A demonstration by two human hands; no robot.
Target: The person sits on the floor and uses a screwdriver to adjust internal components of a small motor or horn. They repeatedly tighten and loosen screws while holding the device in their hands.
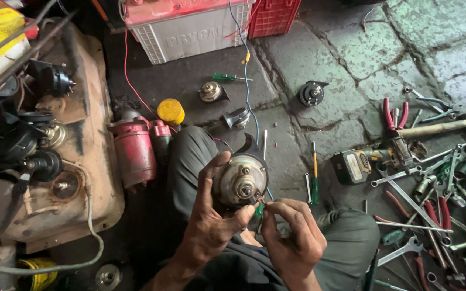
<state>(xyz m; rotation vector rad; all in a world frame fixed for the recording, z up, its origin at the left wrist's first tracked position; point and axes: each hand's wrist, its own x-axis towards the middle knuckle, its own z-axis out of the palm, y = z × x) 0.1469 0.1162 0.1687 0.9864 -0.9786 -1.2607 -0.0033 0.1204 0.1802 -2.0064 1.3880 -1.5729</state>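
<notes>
- Head view, lower centre: our left hand (211, 215) grips the round metal horn (240, 179) by its rim.
- Our right hand (292, 237) pinches a small terminal at its edge.
- We judge it stiff, fairly heavy, greasy; the rim holds best.

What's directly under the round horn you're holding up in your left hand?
Below the horn lie the person's grey-trousered knees and dark floor. A blue wire runs in behind it. The left hand grips its rim; the right hand pinches something small at its edge. The horn's back is hidden.
</notes>
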